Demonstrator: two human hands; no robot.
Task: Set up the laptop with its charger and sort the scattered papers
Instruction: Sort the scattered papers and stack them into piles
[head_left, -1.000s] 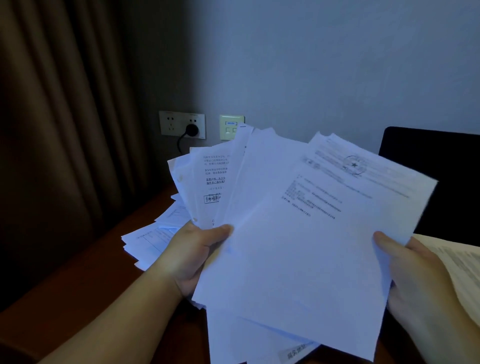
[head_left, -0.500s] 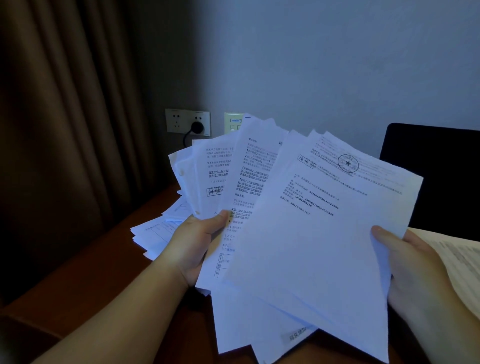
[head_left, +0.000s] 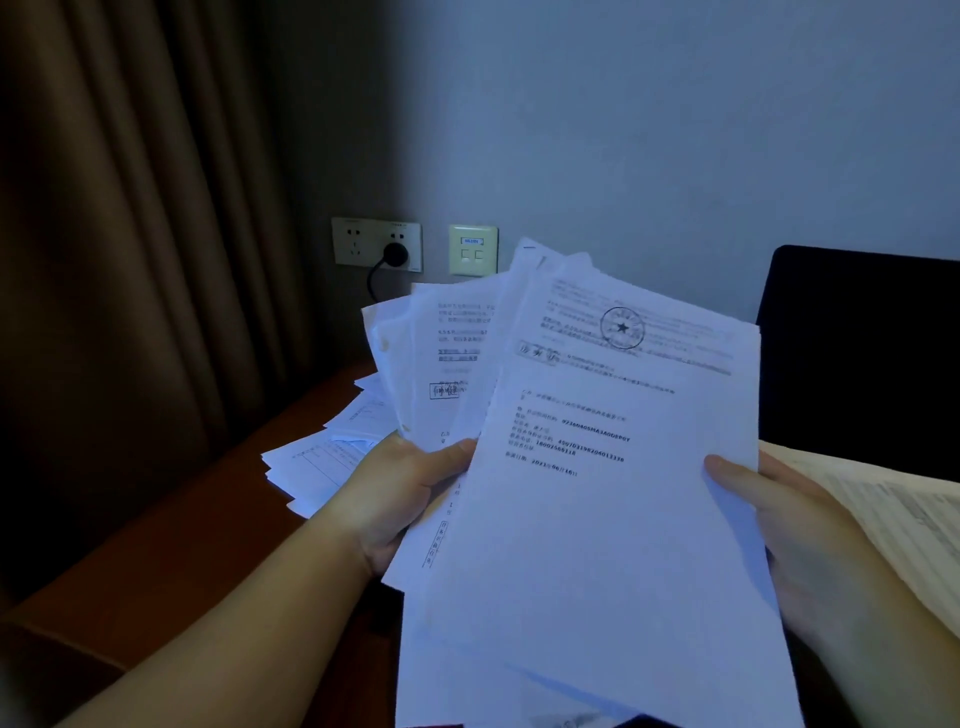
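At frame centre, the left hand (head_left: 410, 493) and right hand (head_left: 789, 525) each pinch the fanned sheaf of white printed papers (head_left: 597, 467) by thumb. Loosely splayed sheets could slip down onto the reddish-brown wooden desk (head_left: 171, 545).

Top white printed sheet (head_left: 613, 493) of held fan: round stamp with five-point star (head_left: 622, 327) near upper edge; below it rows of small characters, mostly blurred. Readable digit strings mid-sheet: roughly "97360405MA3A0DEP0Y", "18002565118", date line "2021" followed by characters and "16". Boxed characters at upper left of same sheet, illegible.

White sheet behind, left (head_left: 452, 358): boxed stamp, underlined lines, unreadable.

Cream wall plate with two ports (head_left: 472, 250): small blue label, lettering too blurred to read.
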